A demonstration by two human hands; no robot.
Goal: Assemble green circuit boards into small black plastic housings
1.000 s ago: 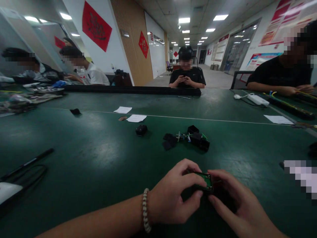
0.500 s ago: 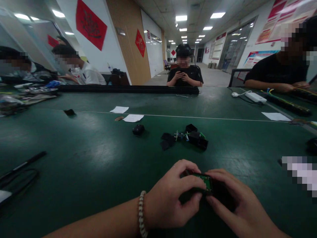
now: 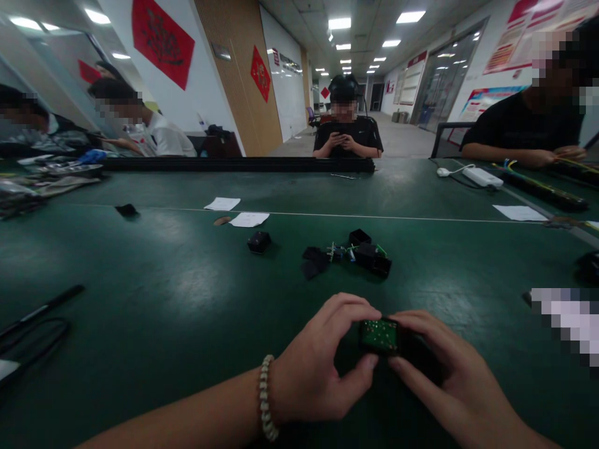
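Observation:
Between my two hands is a small black box with a green circuit board (image 3: 380, 335) showing in its open face. My left hand (image 3: 334, 355), with a beaded bracelet (image 3: 266, 399) at the wrist, grips the box's left side between thumb and fingers. My right hand (image 3: 442, 368) clasps its right side, thumb below and fingers above. Beyond the hands lie black housings (image 3: 372, 257) with small green boards and wires, beside flat black pieces (image 3: 314, 262). A closed-looking black box (image 3: 259, 242) sits farther left.
White papers (image 3: 250, 219) lie on the green table (image 3: 163, 324). Black bars (image 3: 234, 164) run along its far side. A white power strip (image 3: 482, 177) is at the far right, a black cable (image 3: 42, 324) at the left. Several people sit around.
My left fingers have moved off the board's face to the box's edges, so more of the green board shows. The view has shifted slightly.

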